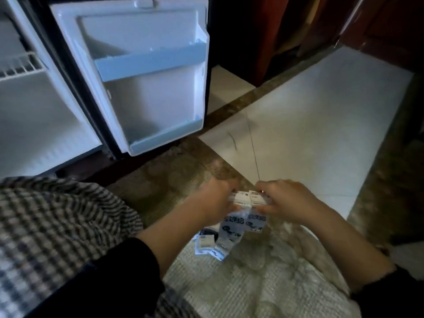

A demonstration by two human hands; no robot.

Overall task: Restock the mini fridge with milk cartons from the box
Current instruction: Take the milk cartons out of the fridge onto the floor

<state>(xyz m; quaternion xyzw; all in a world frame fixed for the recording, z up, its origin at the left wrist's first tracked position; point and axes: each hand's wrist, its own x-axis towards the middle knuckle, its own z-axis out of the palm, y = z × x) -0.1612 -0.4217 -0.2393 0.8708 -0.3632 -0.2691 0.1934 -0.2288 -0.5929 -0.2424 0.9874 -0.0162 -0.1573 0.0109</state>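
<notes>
Left hand (pixel 215 199) and right hand (pixel 285 200) gripping two boxy printed milk cartons (pixel 234 222), smooth white fridge door (pixel 146 92) open

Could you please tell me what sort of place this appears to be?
Likely a hotel room or similar lodging: a mini fridge beside dark wood cabinetry, a polished tile floor with marble border, and small milk cartons ready for restocking.

One wide-angle view, worn on the person's head, looks forward and steeply down at the floor (pixel 321 111). The open mini fridge (pixel 34 115) and its door (pixel 146 92) fill the upper left of the frame. The left hand (pixel 215 200) and right hand (pixel 286 200), gripping milk cartons (pixel 249 199), sit close below the lens, low centre.
</notes>
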